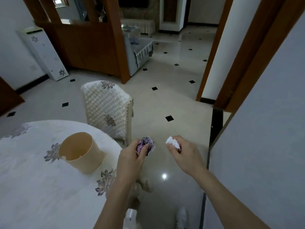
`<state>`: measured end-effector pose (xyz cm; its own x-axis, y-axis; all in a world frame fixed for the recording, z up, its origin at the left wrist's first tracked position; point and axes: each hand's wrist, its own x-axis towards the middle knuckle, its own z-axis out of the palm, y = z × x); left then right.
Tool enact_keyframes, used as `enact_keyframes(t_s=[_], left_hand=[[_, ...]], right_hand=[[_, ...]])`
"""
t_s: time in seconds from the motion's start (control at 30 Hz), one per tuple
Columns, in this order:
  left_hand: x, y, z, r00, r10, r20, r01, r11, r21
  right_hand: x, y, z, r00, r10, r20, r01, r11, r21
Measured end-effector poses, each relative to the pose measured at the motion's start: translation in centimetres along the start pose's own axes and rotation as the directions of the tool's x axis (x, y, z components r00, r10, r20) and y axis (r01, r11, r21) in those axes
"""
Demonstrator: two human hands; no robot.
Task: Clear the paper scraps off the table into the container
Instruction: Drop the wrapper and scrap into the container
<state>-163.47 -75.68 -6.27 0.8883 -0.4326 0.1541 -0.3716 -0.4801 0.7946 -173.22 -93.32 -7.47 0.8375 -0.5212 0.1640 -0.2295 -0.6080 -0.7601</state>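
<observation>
A beige round container (81,152) stands open on the round table (41,187), which wears a white cloth with grey flowers. My left hand (132,158) grips a crumpled purple-printed paper scrap (146,144) just beyond the table's right edge, over the floor. My right hand (183,152) holds a crumpled white paper scrap (172,142) further right, also over the floor. Both hands are to the right of the container, about level with it.
A chair with a quilted white cover (107,111) stands behind the table. A wall and door frame (257,129) close in on the right. Glossy tiled floor (165,100) stretches ahead. My white shoes (180,217) show at the bottom.
</observation>
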Motion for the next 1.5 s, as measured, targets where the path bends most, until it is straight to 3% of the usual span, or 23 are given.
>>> enact_keyframes(t_s=[0.47, 0.93, 1.27, 1.5], left_hand=[[17.8, 3.4, 8.2, 0.983, -0.108, -0.146, 0.114, 0.993, 0.034], [34.5, 0.4, 10.7, 0.970, -0.134, -0.204, 0.147, 0.988, 0.051], [49.5, -4.1, 4.8, 0.929, -0.151, -0.337, 0.185, 0.980, 0.069], [49.4, -8.3, -1.4, 0.799, -0.263, -0.540, 0.355, 0.932, 0.070]], right_hand=[[21.3, 7.2, -4.4, 0.999, -0.035, 0.038, 0.033, 0.999, 0.043], [39.9, 7.6, 0.7, 0.984, -0.121, 0.132, 0.112, 0.991, 0.076], [56.5, 0.8, 7.8, 0.949, -0.247, 0.198, 0.227, 0.967, 0.120], [60.3, -5.4, 16.5, 0.813, -0.434, 0.387, 0.375, 0.900, 0.221]])
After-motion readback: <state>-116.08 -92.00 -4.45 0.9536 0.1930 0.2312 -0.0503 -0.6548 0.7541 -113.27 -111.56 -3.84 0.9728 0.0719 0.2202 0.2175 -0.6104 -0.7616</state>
